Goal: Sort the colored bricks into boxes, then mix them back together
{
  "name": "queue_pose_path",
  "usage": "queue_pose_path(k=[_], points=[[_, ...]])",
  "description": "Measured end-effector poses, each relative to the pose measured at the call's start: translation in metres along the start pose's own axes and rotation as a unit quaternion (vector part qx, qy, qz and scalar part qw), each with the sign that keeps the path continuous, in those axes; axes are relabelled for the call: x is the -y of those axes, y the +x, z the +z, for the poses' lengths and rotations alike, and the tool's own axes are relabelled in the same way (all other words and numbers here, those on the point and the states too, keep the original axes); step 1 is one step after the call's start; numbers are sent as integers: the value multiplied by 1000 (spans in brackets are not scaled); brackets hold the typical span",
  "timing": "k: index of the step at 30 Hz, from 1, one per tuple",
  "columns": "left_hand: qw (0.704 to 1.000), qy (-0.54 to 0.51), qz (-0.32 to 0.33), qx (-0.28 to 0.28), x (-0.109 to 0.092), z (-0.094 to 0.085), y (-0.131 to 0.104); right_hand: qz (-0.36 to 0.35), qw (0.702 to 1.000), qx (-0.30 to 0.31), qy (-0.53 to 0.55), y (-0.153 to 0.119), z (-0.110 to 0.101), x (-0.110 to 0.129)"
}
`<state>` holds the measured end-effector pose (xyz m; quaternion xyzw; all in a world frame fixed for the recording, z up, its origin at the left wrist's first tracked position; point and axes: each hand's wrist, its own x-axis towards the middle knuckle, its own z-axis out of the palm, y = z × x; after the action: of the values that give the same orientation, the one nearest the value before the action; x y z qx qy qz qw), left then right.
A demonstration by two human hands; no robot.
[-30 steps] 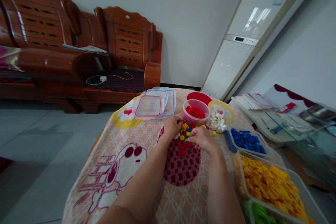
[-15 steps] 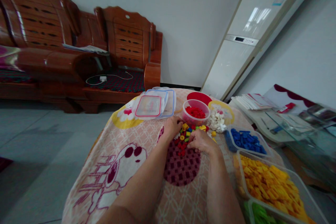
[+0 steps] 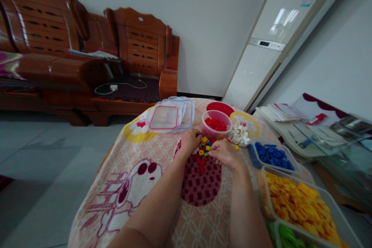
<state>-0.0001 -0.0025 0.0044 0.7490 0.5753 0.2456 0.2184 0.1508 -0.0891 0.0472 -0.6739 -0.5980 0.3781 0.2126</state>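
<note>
A small heap of mixed toy building bricks (image 3: 202,152), in red, yellow, green and other colours, lies on the table between my hands. My left hand (image 3: 190,142) rests at the heap's left edge, fingers loosely bent and apart, with no brick visible in it. On the right side, my right hand (image 3: 226,153) has its fingertips drawn together at the bricks; whatever is between them is too small to make out. Just behind the heap stands a clear round tub (image 3: 217,133) with red bricks (image 3: 216,124) inside. White bricks (image 3: 240,134) are piled to the right of that tub.
Rectangular tubs hold blue bricks (image 3: 273,155), yellow bricks (image 3: 302,201) and green bricks (image 3: 290,237) along the right. Clear lids (image 3: 164,117) are stacked at the back left, and a red round lid (image 3: 220,107) lies behind the tub. A patterned cloth (image 3: 116,162) covers the table.
My right hand has moved slightly up and toward the heap's far side, its fingertips closer together. My left hand has stayed nearly in place.
</note>
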Motion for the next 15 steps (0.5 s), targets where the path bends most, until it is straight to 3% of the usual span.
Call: queue_pose_path(k=[5,10,12,15], points=[[1000,2,4,5,0,1,1,-48,972,-112,203,5,-6,4],[1000,5,0,3,-1,-1,-1,-145,870,-277,381,12,-7,5],[1000,6,-1,4,-1,-2,-1,-164,846,-297,410,14,-7,4],[1000,9,-1,9,-2,-3,-1,-166,842,-298,419,15,-8,1]])
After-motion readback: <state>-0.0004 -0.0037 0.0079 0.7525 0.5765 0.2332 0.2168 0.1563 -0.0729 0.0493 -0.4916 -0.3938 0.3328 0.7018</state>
